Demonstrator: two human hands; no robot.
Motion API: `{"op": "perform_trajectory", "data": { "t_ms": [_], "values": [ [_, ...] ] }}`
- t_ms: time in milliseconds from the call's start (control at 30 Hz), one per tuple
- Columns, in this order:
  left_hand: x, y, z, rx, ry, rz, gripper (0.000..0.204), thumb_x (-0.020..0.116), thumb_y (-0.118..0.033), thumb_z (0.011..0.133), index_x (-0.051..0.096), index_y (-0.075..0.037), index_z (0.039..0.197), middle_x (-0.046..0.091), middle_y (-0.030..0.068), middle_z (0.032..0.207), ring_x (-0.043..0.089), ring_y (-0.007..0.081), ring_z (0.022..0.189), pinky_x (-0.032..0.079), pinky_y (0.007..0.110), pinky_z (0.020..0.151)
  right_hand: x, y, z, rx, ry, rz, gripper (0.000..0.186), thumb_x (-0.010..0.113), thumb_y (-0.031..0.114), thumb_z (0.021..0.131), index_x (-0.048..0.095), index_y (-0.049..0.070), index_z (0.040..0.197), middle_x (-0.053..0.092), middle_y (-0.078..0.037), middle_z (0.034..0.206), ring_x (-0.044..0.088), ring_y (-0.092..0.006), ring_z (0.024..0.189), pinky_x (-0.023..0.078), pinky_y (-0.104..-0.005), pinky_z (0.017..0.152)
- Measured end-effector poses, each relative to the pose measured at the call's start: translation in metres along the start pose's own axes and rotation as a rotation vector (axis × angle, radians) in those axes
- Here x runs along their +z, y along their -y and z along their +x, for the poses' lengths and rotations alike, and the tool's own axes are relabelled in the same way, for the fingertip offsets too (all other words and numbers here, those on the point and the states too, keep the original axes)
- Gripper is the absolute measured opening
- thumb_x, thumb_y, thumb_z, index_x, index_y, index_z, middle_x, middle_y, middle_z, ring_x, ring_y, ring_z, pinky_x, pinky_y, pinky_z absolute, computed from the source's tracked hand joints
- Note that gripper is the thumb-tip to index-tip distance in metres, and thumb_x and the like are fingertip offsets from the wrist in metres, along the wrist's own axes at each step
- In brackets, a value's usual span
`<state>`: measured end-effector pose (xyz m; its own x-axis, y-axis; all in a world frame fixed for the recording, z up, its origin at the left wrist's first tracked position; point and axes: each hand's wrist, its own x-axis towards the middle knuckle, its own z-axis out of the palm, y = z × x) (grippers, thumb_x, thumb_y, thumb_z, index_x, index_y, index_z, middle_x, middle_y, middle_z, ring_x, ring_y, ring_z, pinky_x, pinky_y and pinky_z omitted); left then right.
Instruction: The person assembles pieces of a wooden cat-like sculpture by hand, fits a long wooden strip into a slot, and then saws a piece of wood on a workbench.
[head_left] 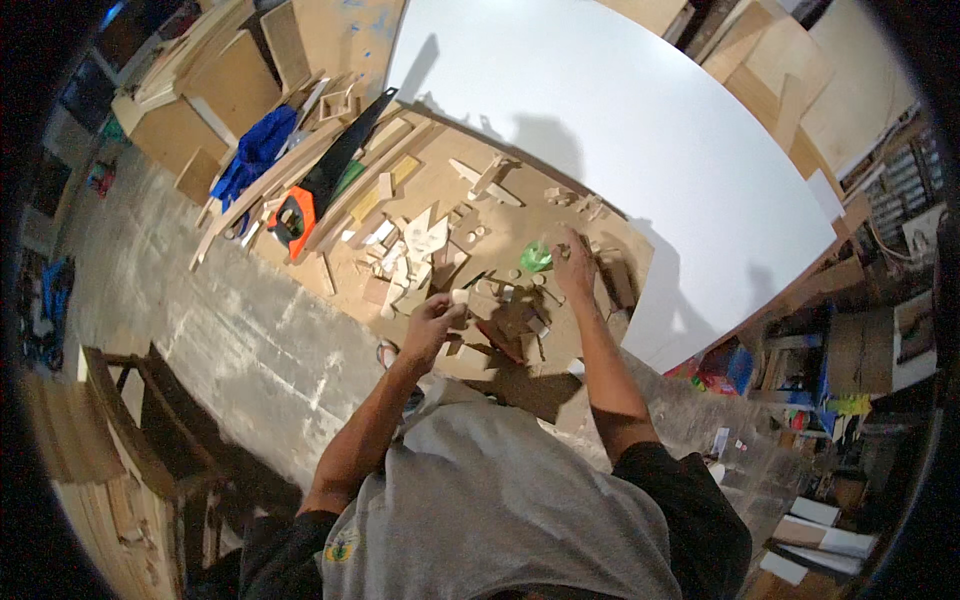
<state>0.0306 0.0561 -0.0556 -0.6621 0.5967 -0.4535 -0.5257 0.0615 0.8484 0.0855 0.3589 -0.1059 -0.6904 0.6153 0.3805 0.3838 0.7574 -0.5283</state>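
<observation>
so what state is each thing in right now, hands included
left hand: closed on small wooden piece
right hand: fingers curled, grip unclear
orange-handled saw: lying down, blade bare
wooden toy plane: looks assembled
blue cloth: bunched up

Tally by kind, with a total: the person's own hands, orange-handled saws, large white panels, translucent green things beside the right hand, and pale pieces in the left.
Hands: 2 (left hand, right hand)
Orange-handled saw: 1
Large white panel: 1
Translucent green thing: 1
Small pale piece: 1
Total: 6
</observation>
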Motion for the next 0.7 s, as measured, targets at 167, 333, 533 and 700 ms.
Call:
{"op": "perform_trajectory", "data": {
  "t_ms": [167, 333, 533, 700],
  "values": [
    [0.011, -0.005, 0.006, -0.015, -0.003, -0.003, 0.016, 0.065, -0.022, 0.093, 0.063, -0.008, 0.100, 0.068, 0.0024, 0.091, 0.064, 0.0124, 0.079, 0.051, 0.030, 0.066, 0.023, -0.014, 0.021, -0.063, 0.252, -0.033, 0.037, 0.064, 0.016, 0.089, 0.057, 0.005, 0.123, 0.062, -0.019, 0.110, 0.060, -0.0388, 0.102, 0.047, -0.0470, 0.090],
    [0.010, 0.018, 0.011, 0.050, -0.048, 0.033, 0.018, 0.065, -0.023, 0.093, 0.062, -0.007, 0.101, 0.066, 0.0022, 0.087, 0.062, 0.0107, 0.074, 0.050, 0.027, 0.065, 0.015, 0.005, 0.001, -0.074, 0.320, 0.001, 0.029, 0.062, 0.014, 0.088, 0.058, 0.003, 0.115, 0.060, -0.021, 0.111, 0.058, -0.0403, 0.104, 0.047, -0.0490, 0.088],
    [0.040, 0.027, 0.040, 0.554, 0.027, 0.650, 0.019, 0.066, -0.016, 0.087, 0.062, -0.004, 0.101, 0.067, 0.0114, 0.096, 0.067, 0.0251, 0.079, 0.053, 0.036, 0.063, 0.010, 0.022, 0.006, -0.126, 0.491, -0.185, 0.034, 0.061, 0.015, 0.088, 0.057, 0.003, 0.120, 0.062, -0.022, 0.112, 0.057, -0.0402, 0.109, 0.046, -0.0496, 0.093],
    [0.082, 0.025, 0.079, 0.543, 0.218, 1.268, 0.027, 0.061, -0.005, 0.079, 0.062, -0.005, 0.106, 0.063, 0.0166, 0.117, 0.067, 0.0359, 0.082, 0.055, 0.045, 0.067, 0.017, 0.007, 0.000, -0.172, 0.430, -0.127, 0.024, 0.062, 0.013, 0.086, 0.057, 0.001, 0.107, 0.063, -0.022, 0.103, 0.060, -0.0416, 0.099, 0.048, -0.0504, 0.084]
  ]
}}
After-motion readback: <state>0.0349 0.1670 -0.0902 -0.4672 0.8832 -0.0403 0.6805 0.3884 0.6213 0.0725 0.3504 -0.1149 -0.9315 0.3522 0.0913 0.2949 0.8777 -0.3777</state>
